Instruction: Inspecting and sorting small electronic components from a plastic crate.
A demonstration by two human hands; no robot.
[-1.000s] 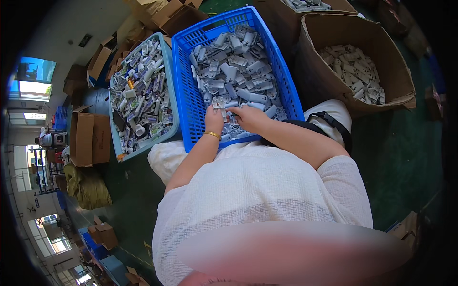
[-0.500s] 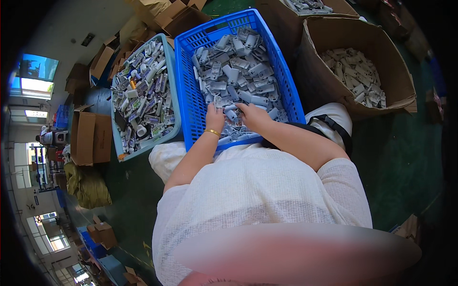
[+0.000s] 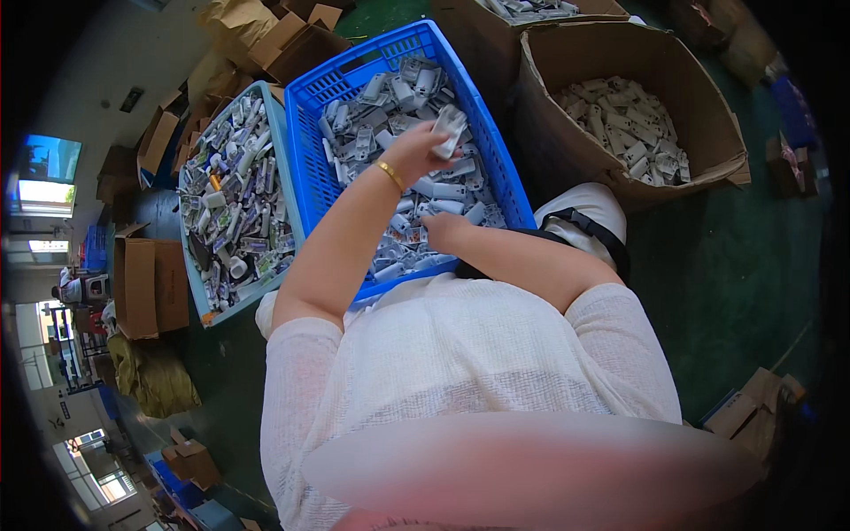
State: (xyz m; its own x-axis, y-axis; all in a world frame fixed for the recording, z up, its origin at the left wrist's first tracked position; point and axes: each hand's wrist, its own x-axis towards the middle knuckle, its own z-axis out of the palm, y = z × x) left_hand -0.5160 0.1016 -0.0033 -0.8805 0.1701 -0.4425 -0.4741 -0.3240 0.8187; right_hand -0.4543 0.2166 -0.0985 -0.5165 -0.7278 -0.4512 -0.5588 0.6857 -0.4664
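Observation:
My left hand (image 3: 416, 152) is closed round a white, partly see-through plastic casing (image 3: 451, 129), held up over the far right part of the blue crate (image 3: 500, 119). A gold bangle circles that wrist. Lower in the same crate my right hand (image 3: 447, 232) reaches into the heap of white and grey plastic casings (image 3: 450, 191). Its fingers curl among the near pieces, and whatever they grip is too small to make out. Several smaller pieces lie beside those fingers.
A pale blue-green tub (image 3: 292, 190) of mixed plastic parts stands left of the crate. To the right is a large cardboard box (image 3: 567, 150) with white parts inside. Another carton (image 3: 478, 40) stands behind it. Empty brown boxes (image 3: 164, 274) sit farther left on the green floor.
My left hand has lifted from the heap, moving up and right with a casing. My right hand has stayed low, among the near pieces. The whole view has shifted slightly.

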